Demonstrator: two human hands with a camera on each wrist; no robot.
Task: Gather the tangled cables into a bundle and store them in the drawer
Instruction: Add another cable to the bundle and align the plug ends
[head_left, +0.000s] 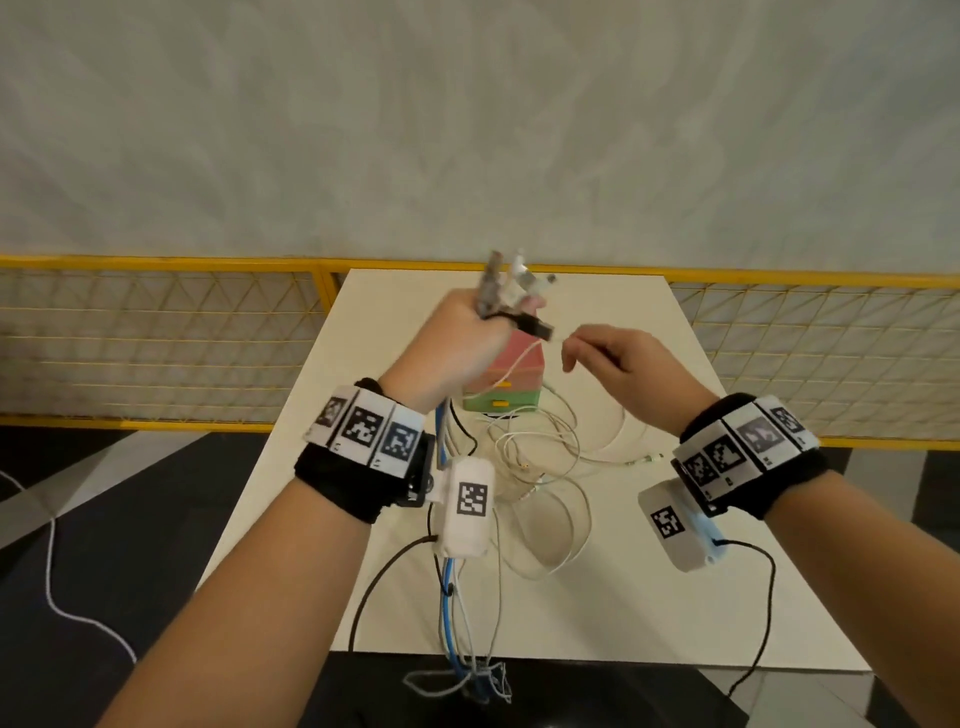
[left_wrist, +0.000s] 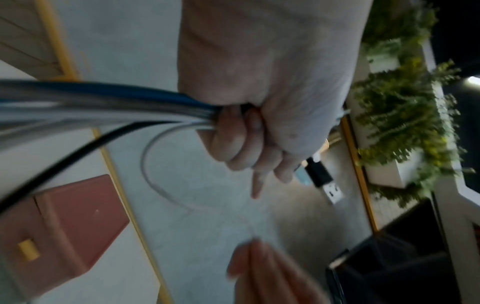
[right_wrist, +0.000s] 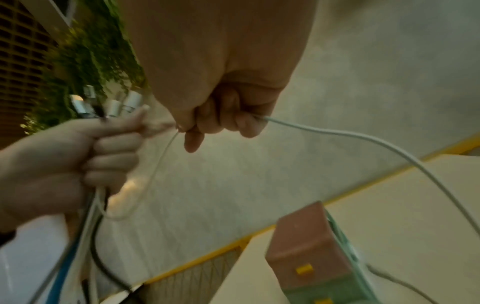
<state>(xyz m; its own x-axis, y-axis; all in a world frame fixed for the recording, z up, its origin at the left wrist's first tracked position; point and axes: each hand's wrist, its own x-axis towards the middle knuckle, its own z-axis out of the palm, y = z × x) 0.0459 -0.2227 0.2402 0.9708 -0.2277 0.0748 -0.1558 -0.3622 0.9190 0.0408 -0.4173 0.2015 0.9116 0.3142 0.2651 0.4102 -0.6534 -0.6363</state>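
Note:
My left hand (head_left: 467, 338) is raised above the white table (head_left: 649, 597) and grips a bundle of cables (left_wrist: 103, 102), blue, grey, white and black. Their plugs (head_left: 501, 283) stick out above the fist, and the strands hang down past the table's near edge (head_left: 457, 623). My right hand (head_left: 582, 351), close to the right of the left, pinches a thin white cable (right_wrist: 363, 139) that loops back into the left fist. Under both hands stands a small drawer unit (head_left: 519, 376), pink over green, with yellow handles and both drawers closed. More white cables (head_left: 550, 467) lie tangled in front of it.
A yellow mesh fence (head_left: 156, 338) runs behind the table in front of a pale wall. A white cord (head_left: 49, 571) lies on the dark floor at the left. Green plants (left_wrist: 402, 115) show in the wrist views. Black leads (head_left: 763, 613) hang from the wrist cameras.

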